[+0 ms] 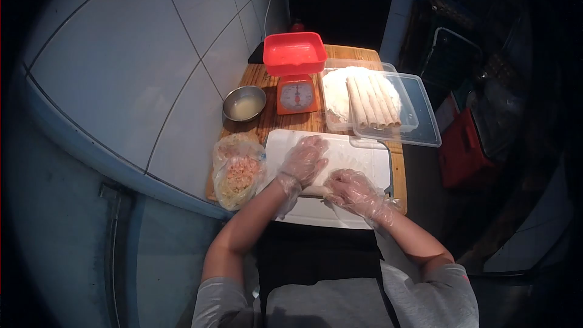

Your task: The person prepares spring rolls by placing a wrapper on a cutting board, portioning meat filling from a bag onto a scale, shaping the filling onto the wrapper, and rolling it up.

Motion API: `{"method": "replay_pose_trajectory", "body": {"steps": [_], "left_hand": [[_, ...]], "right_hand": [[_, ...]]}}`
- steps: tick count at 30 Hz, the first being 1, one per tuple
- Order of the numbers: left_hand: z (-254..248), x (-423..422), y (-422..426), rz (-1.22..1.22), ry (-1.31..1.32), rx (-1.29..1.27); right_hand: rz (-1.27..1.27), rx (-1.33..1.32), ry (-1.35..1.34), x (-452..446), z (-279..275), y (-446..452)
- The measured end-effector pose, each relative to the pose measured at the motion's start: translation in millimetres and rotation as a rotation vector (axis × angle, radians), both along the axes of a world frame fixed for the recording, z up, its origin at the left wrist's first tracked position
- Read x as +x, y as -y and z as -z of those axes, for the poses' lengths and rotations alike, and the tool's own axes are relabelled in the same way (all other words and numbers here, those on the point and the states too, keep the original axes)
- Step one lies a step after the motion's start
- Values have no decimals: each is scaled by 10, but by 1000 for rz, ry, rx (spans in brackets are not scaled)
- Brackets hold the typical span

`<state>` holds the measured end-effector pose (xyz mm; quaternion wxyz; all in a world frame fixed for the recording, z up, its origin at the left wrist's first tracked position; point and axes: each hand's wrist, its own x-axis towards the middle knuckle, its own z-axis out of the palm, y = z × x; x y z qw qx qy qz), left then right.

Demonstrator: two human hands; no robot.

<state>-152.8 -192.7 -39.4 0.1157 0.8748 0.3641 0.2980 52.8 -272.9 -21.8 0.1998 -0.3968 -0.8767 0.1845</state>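
Both hands wear clear plastic gloves over a white cutting board (282, 146). My left hand (305, 161) lies over the board's left half with its fingers stretched out. A pale roll (316, 191) lies near the board's front edge, between the hands. My right hand (349, 186) is at the roll's right end, its fingers curled; what they hold, if anything, is hidden. To the left of the board is a clear plastic bag (240, 173) of pinkish minced filling.
Behind the board stand a metal bowl (244, 104) with pale liquid, an orange scale (297, 95) with a red tray (294, 53), and plastic containers (428, 115) with several pale rolls (371, 102) and white powder. A tiled wall (121, 42) borders the left. Right of the table is a red crate (464, 152).
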Motion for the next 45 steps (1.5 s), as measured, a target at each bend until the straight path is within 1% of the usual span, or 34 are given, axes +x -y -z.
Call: {"method": "replay_pose_trajectory", "body": {"steps": [1,2,5,8,11,13,16,17,19,20,23,26,29,32,35,38,41,44,45], "left_hand": [[-57,64,-65,23,-59,-36],[-109,117,-132,46,-120,-72],[-130,221,-346,239,-230,-161],[-178,267,-395,320,-190,-480],[-240,221,-432,414,28,-724],[-187,198,-426,323,-28,-459],[-23,174,-436,228,-150,-132],[35,172,-452,201,-195,-34],[-202,274,-440,153,-326,-264],[-289,310,-430,127,-391,-379],[-276,257,-375,158,-179,-390],[-329,261,-554,353,-192,-604],[-69,244,-641,425,-36,-703],[46,170,-491,280,320,-810],[32,181,-698,374,102,-802],[-501,156,-610,215,-204,-742],[-523,90,-708,302,-103,-782],[-379,107,-816,420,14,-1023],[-323,118,-842,424,17,-1011]], "right_hand": [[14,-66,20,3,-44,-21],[10,-43,8,17,-37,-35],[5,-20,-26,34,45,-39],[6,-38,-61,52,62,-49],[6,20,-119,35,83,-39],[12,84,-129,36,131,-39],[15,17,-82,44,112,-30],[21,38,-83,45,126,-19],[33,81,-82,42,158,-1],[39,62,-67,39,145,2],[48,25,-39,46,103,6],[53,19,-54,36,127,16],[55,11,-53,32,130,3],[59,-1,-40,31,120,9],[65,-39,-19,27,96,17],[58,-7,-34,31,106,11],[51,9,-25,41,153,-2],[50,3,2,46,190,-13],[49,0,1,45,165,-10]]}}
